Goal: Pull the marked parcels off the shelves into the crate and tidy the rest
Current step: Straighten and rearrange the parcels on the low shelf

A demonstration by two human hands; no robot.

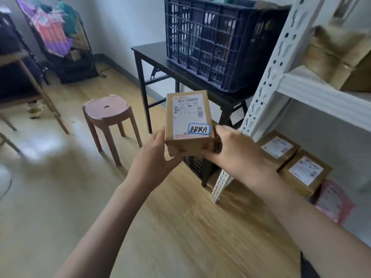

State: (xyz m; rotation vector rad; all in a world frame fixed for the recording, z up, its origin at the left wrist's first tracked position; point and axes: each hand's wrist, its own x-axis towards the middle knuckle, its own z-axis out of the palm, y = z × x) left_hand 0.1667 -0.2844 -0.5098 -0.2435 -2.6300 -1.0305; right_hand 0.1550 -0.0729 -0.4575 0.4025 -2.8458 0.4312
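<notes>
1. Head view: both hands hold one cardboard parcel (pixel 188 121) in the air in front of the person, between the stool (pixel 109 109) and the white shelf frame (pixel 269 81).
2. The left hand (pixel 154 157) grips the left lower edge of the parcel, the thumb on its near side.
3. The right hand (pixel 232 151) grips the right lower corner, the fingers curled around it.
4. The parcel carries a white shipping label and a blue-framed sticker (pixel 199 129) with handwritten characters (this is the mark).
5. The dark blue crate (pixel 220 43) stands on a black table (pixel 152 55), beyond the parcel and higher in the picture.
6. On the lowest shelf level lie two labelled boxes (pixel 291 159) and a pink mailer bag (pixel 333 201), touching each other in a row.
</notes>
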